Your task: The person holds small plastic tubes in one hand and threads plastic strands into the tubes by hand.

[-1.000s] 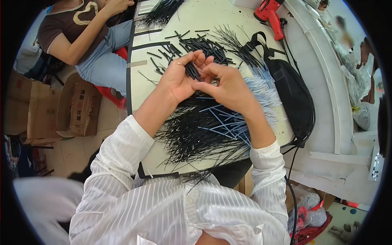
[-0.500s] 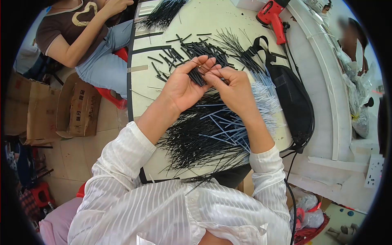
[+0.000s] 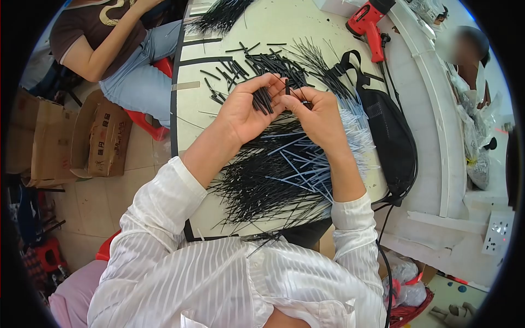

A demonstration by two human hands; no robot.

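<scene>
My left hand is curled round several short black tubes lying in its palm. One more short tube stands upright between the fingertips of both hands. My right hand is closed in a pinch on thin black wires, whose ends reach toward the left fingertips. Whether a wire end is inside the upright tube is too small to tell. Under and in front of my hands lies a wide bundle of black wires with pale blue and white ends. Loose short tubes are heaped just beyond my fingers.
A red heat gun lies at the far right, its cable running down beside a black bag. Another wire bundle is at the table's far end. Beyond the left edge sits a person, near open cardboard boxes.
The fingertips have shifted slightly, and a short tube now stands upright between them. My right hand still pinches the wires. The view has moved a little.
</scene>
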